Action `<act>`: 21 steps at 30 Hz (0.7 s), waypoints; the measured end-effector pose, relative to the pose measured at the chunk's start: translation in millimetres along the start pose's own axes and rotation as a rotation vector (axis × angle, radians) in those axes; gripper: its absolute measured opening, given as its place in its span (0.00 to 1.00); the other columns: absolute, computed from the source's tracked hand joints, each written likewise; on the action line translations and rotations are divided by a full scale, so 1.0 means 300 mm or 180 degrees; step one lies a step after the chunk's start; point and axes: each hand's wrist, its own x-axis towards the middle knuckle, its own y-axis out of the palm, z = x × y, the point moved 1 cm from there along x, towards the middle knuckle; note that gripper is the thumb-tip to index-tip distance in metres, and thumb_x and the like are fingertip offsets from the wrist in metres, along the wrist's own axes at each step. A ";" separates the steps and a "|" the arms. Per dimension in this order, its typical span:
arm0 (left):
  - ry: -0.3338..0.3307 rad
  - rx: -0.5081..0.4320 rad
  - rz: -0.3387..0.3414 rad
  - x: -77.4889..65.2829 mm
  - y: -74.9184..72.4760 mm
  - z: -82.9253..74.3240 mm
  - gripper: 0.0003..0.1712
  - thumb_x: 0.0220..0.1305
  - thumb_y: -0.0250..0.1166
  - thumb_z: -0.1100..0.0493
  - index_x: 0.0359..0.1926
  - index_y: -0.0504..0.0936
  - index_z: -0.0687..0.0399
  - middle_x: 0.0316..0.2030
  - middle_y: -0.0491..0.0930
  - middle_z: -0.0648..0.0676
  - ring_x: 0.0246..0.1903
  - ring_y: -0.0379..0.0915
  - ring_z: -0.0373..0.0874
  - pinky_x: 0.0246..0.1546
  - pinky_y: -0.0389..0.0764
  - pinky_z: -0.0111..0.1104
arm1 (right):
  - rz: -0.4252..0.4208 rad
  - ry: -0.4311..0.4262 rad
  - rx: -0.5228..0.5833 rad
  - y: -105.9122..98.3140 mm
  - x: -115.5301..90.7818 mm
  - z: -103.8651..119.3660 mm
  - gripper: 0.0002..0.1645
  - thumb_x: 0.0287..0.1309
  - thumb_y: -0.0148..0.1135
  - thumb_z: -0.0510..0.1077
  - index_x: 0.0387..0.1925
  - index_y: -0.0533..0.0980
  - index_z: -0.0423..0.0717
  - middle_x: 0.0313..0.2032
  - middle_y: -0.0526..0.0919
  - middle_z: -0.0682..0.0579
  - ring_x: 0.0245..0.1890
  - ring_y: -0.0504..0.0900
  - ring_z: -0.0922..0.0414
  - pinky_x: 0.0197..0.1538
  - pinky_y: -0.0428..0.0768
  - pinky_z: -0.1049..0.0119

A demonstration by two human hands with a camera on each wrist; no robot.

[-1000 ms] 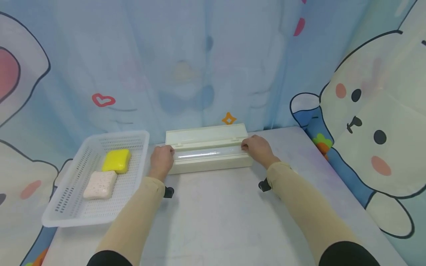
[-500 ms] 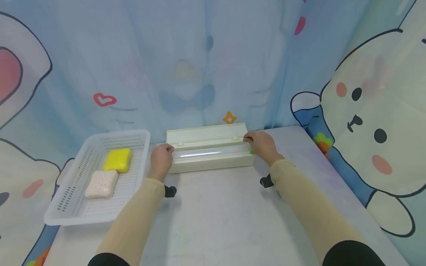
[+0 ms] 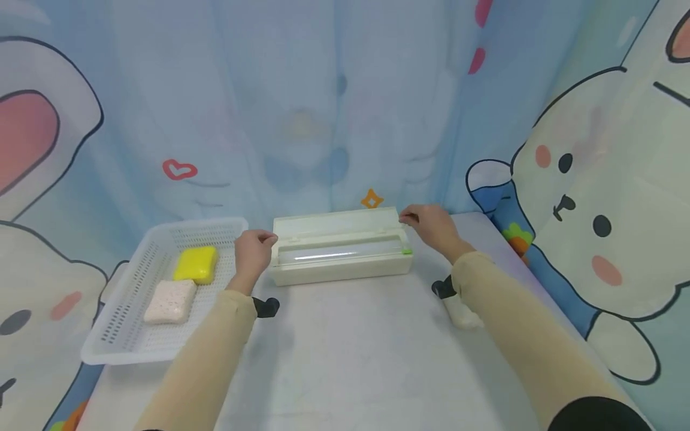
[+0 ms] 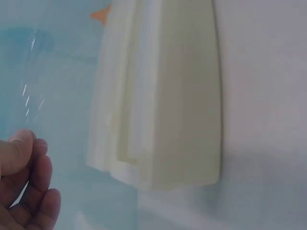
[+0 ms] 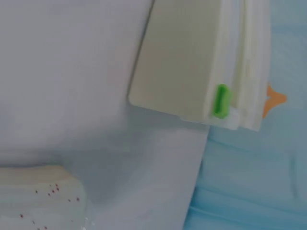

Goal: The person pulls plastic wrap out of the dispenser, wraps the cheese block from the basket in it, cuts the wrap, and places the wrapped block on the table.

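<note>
In the head view a cream cling film dispenser (image 3: 339, 263) stands at the back of the table, its lid (image 3: 336, 222) raised and a clear roll showing inside. My left hand (image 3: 253, 254) is above its left end, thumb and forefinger pinched together. Glints of clear cling film (image 4: 26, 98) run up from those fingertips in the left wrist view. My right hand (image 3: 433, 228) pinches at the same height beyond the right end, above a green slider (image 3: 406, 252); the film between the hands hardly shows. The right wrist view leaves my right hand out.
To the left a white perforated basket (image 3: 102, 341) holds a yellow block (image 3: 196, 264) and a pinkish speckled block (image 3: 170, 301). A pale block with red specks (image 5: 43, 201) lies under my right forearm. A printed curtain (image 3: 302, 108) hangs behind the table.
Both hands have risen off the dispenser and spread a little apart, the right one up and to the right. The green slider has come into sight. The head view has shifted slightly.
</note>
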 end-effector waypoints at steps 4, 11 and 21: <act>0.0013 -0.0068 0.0083 0.017 -0.039 -0.015 0.15 0.75 0.60 0.57 0.52 0.86 0.62 0.47 0.87 0.64 0.46 0.80 0.57 0.47 0.82 0.45 | 0.0013 -0.0049 0.0001 -0.052 0.019 0.021 0.16 0.74 0.59 0.45 0.51 0.83 0.38 0.45 0.88 0.39 0.42 0.84 0.45 0.46 0.83 0.49; 0.0110 -0.0154 0.0128 0.049 -0.113 -0.056 0.16 0.76 0.59 0.55 0.54 0.86 0.60 0.49 0.86 0.63 0.48 0.80 0.57 0.50 0.84 0.46 | -0.0156 -0.0308 -0.0016 -0.145 0.057 0.055 0.15 0.72 0.60 0.45 0.48 0.83 0.37 0.42 0.88 0.39 0.40 0.85 0.45 0.45 0.84 0.49; 0.0337 -0.0204 0.0087 0.063 -0.207 -0.118 0.18 0.77 0.59 0.54 0.56 0.84 0.62 0.50 0.85 0.65 0.51 0.80 0.59 0.54 0.82 0.50 | -0.0311 -0.0292 0.0000 -0.262 0.081 0.114 0.13 0.72 0.60 0.44 0.49 0.84 0.39 0.41 0.88 0.40 0.40 0.84 0.46 0.45 0.83 0.49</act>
